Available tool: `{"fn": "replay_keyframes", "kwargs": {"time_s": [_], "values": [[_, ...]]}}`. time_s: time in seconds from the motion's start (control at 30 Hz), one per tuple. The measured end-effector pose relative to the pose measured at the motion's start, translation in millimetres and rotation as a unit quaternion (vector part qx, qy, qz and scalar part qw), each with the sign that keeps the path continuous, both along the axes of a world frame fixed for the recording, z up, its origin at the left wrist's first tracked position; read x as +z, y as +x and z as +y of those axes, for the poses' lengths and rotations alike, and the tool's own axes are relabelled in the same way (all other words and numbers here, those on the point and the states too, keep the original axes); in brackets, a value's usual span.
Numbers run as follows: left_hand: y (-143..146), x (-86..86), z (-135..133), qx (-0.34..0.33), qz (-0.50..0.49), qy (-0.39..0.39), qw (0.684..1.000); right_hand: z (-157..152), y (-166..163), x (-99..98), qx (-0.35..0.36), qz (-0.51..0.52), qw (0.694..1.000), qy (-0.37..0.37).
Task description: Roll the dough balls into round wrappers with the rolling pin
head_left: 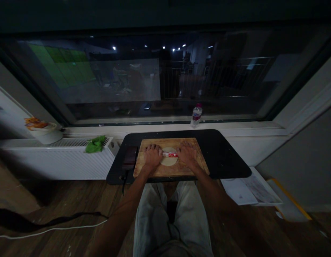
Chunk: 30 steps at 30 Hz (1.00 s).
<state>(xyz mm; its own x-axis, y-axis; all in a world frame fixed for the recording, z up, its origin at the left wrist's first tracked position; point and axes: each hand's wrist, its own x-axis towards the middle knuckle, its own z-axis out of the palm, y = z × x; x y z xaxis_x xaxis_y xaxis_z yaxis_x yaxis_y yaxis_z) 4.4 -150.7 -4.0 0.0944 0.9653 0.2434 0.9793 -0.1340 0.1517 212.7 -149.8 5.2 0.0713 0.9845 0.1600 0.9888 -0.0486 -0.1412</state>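
Lying across a pale round of dough (169, 162), a slim red-and-white rolling pin (170, 154) sits at the middle of a wooden board (170, 171), only its centre showing between the two hands. The left hand (152, 156) covers its left end and the right hand (187, 154) its right end. Both are laid palm-down with fingers stretched forward and pressing on top of the pin, not wrapped around it. The board rests on a black table (226, 160) with rounded corners, directly over the person's lap. Just beside the board's left edge a small dark block (130, 157) lies on the table; what it is cannot be told in the dim light. Beyond the table, a water bottle (196, 115) stands upright on the window sill against the dark glass. To the left, a crumpled green cloth (95, 144) lies on a white radiator (60, 162), and farther left is a white bowl (46, 134) holding something orange. Loose papers (248, 191) lie on the wooden floor at the right, and a white cable (47, 231) runs across it at the left.
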Motion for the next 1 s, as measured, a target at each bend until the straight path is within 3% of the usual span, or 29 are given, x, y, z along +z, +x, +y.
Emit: {"fn": "replay_keyframes", "kwargs": {"time_s": [0.47,1.0], "values": [[-13,-24.4,-29,-0.06,-0.055,0.046,0.996,-43,1,-6.2,0.058,-0.025,0.997,0.047],[-28,-38.9,-51,-0.12,-0.09,0.079,0.985,-68,5,-34.0,0.075,0.009,0.988,0.138]]}}
